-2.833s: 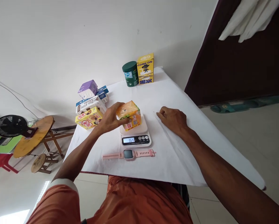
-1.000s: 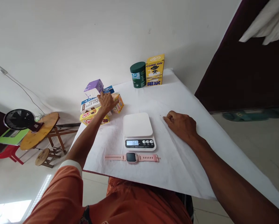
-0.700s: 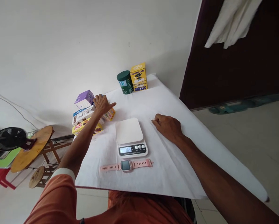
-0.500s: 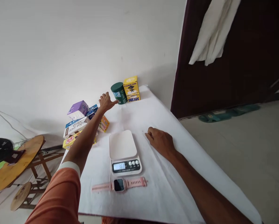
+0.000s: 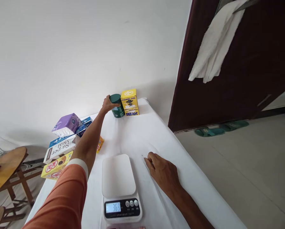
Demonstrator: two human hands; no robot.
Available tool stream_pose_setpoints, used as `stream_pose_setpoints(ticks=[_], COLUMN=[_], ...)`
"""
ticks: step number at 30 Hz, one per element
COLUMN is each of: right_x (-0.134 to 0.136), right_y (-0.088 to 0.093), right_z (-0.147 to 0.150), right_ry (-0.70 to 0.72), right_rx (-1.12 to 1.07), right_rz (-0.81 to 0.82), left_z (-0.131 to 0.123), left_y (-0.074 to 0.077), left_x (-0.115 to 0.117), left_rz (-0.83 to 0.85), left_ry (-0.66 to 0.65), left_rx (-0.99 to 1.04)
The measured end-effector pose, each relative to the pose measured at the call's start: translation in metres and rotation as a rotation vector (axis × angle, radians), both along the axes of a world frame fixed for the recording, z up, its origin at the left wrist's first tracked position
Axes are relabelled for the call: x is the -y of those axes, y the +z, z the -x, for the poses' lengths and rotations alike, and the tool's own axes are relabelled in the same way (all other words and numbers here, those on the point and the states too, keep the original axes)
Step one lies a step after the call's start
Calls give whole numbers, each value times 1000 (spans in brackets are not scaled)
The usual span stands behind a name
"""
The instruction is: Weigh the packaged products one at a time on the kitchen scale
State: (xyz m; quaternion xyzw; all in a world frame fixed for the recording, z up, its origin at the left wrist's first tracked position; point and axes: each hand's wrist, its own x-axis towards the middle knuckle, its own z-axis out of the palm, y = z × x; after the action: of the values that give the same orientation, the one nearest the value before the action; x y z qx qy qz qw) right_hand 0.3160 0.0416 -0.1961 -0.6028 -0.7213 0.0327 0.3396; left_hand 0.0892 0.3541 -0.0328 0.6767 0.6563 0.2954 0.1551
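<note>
At the far end of the table my left hand (image 5: 108, 104) is wrapped around the upper part of a dark green canister (image 5: 119, 112), thumb across its near side. The canister stands upright beside a yellow box (image 5: 130, 102) marked "COME ON". My right hand (image 5: 163, 171) rests on the white cloth with its fingers curled in, and I see nothing in it. Just left of it lies a white kitchen scale (image 5: 118, 176) with a bare platform and a lit display reading 363. A sliver of the pink watch strap (image 5: 133, 227) shows at the bottom edge.
Left of my forearm sit a purple-wrapped pack (image 5: 67, 124), a white "Su-per Meal" box (image 5: 61, 149), a yellow box (image 5: 55, 167) and blue boxes (image 5: 84, 125). A wooden table (image 5: 10, 163) stands at left. A white towel (image 5: 216, 44) hangs before the dark door (image 5: 247, 70).
My left hand has gone from open beside the green canister to closed around it. The view has tilted up, so the scale sits lower and the watch has nearly left the picture.
</note>
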Motion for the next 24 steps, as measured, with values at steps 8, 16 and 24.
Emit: stream_pose_setpoints(ticks=[8, 16, 24], right_x=[3, 4, 10], right_y=[17, 38, 47], right_z=[1, 5, 7], right_ry=[-4, -24, -39], right_rx=[21, 71, 73], right_rz=[139, 312, 332], left_z=[24, 65, 45], left_y=[18, 49, 33], left_x=[49, 200, 334], left_rz=[-173, -337, -210], left_ry=[157, -168, -310], left_rx=[89, -8, -30])
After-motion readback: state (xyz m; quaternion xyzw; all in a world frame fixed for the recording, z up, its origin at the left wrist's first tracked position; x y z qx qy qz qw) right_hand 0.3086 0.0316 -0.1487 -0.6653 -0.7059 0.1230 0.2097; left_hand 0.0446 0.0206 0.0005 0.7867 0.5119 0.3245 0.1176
